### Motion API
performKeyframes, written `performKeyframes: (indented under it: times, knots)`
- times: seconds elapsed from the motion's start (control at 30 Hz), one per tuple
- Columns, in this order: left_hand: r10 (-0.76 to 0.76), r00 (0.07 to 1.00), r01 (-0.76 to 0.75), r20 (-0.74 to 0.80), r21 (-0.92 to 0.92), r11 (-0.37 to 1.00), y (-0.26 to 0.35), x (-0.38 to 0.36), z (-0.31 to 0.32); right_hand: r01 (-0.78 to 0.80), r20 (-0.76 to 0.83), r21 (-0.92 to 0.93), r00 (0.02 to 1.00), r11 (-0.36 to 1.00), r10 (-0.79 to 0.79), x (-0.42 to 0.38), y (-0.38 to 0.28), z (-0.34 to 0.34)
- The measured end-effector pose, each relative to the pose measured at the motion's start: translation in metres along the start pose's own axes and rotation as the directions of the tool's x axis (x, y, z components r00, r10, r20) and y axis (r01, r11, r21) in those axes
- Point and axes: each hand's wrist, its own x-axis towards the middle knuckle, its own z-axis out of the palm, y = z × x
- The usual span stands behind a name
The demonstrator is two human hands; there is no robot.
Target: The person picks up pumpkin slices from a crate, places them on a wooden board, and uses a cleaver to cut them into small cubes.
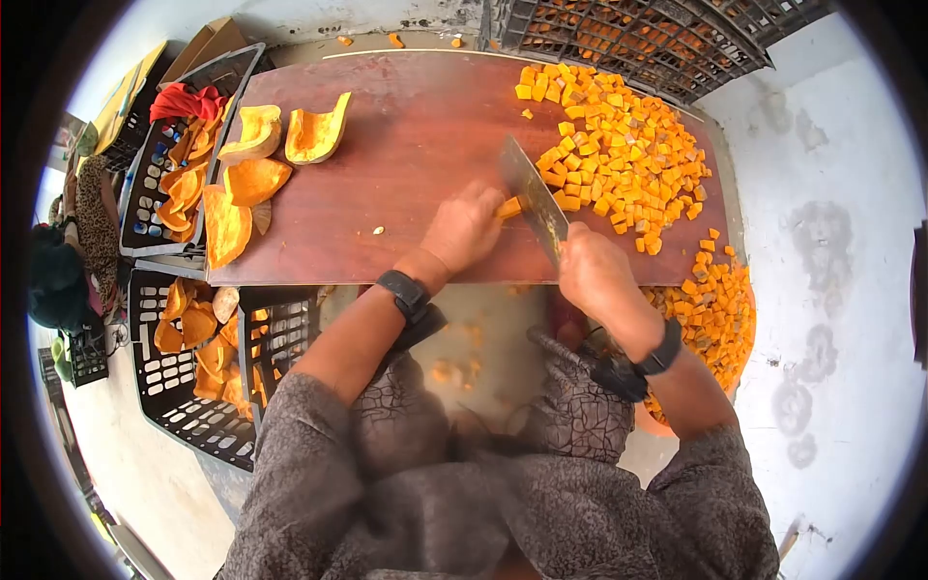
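Orange pumpkin strip (508, 208) pinched in L hand (464, 224) on bench (406, 193) lies right beside steel cleaver (537, 198) gripped in R hand (592, 271); fingertips creeping forward could get cut.

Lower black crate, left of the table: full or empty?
Not empty: orange squash pieces show inside the lower black crate. Whether it is full to the bottom, I cannot tell.

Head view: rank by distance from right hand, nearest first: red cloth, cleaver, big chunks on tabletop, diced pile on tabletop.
From the right hand:
1. Cleaver, held in it
2. Diced pile, right side
3. Big chunks, left side
4. Red cloth, far left
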Motion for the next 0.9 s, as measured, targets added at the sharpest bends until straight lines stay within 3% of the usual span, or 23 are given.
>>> performKeyframes:
  times: [0.13,0.2,0.27,0.43,0.5,0.6,0.67,0.73,0.83,0.9]
  knots:
    - [0.026,0.999,-0.026,-0.021,-0.004,1.0,0.003,-0.001,-0.002,0.006,-0.093,0.0,0.996,1.0,-0.006,0.03,-0.005,0.022]
    - [-0.004,0.999,0.003,0.042,0.016,1.0,0.001,0.0,-0.004,-0.015,-0.142,-0.037,0.99,0.999,0.01,0.048,0.0,0.023]
    - [-0.002,1.0,0.002,0.017,0.011,1.0,-0.002,-0.002,-0.004,-0.09,-0.248,0.097,0.962,0.991,0.112,0.059,0.014,0.029]
    - [-0.015,1.0,0.015,0.005,-0.001,1.0,0.002,-0.002,0.001,-0.004,-0.113,0.211,0.993,0.978,0.029,0.015,-0.006,-0.012]
    - [0.032,0.999,-0.031,-0.027,0.023,0.999,0.001,0.0,-0.001,-0.054,0.023,0.078,0.998,0.995,0.052,0.003,-0.008,-0.011]
    - [0.028,0.999,-0.028,-0.02,0.013,1.0,0.005,0.0,-0.002,-0.046,0.03,0.06,0.999,0.997,0.045,0.013,-0.004,0.012]
    - [0.042,0.999,-0.041,-0.033,0.018,0.999,-0.001,-0.002,0.006,0.022,-0.043,0.053,0.999,0.998,-0.02,0.032,-0.003,0.028]
    - [0.082,0.995,-0.08,-0.055,0.042,0.996,-0.005,0.001,0.003,0.003,-0.185,0.08,0.983,0.997,0.011,0.056,-0.002,0.038]
    - [-0.061,0.993,0.055,0.105,0.064,0.996,0.005,0.0,-0.008,-0.061,-0.294,0.096,0.952,0.994,0.087,0.075,0.0,0.032]
    - [0.019,0.997,-0.019,0.08,-0.003,1.0,-0.003,-0.001,-0.015,-0.11,-0.363,0.089,0.922,0.99,0.135,0.075,0.008,0.028]
